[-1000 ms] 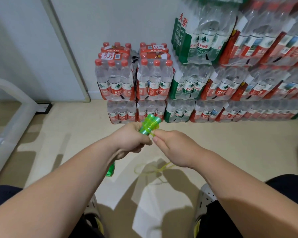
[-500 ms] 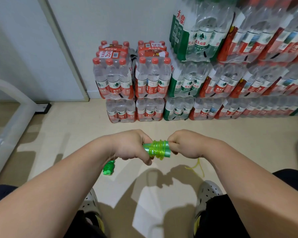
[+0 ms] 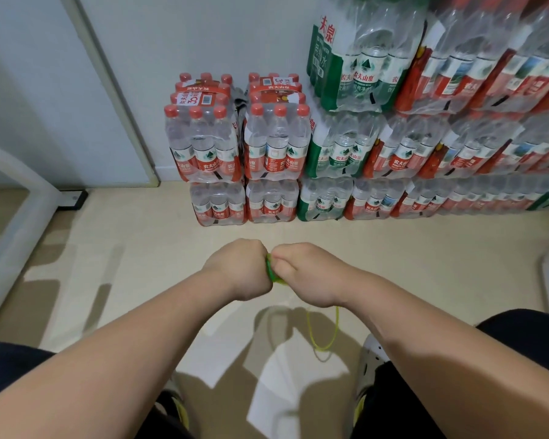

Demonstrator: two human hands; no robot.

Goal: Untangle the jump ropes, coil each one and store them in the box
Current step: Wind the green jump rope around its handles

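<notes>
**Both hands closed on the green rope, mid-view.**
Left hand [image 3: 238,268] and right hand [image 3: 308,275] meet knuckle to knuckle, fingers [image 3: 282,264] curled tight round the rope [image 3: 270,271] wedged between them, and its wound part runs fist to fist. A slack loop [image 3: 323,332] hangs under the right wrist, nearer that hand, above the floor [image 3: 140,264].

left hand [image 3: 239,268], right hand [image 3: 309,274]: fists touching, gripping green jump rope [image 3: 272,274] | loop [image 3: 323,348] hangs below

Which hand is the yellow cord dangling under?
The right hand; the yellow cord loops down beneath its wrist, and nothing hangs beneath the left hand.
</notes>
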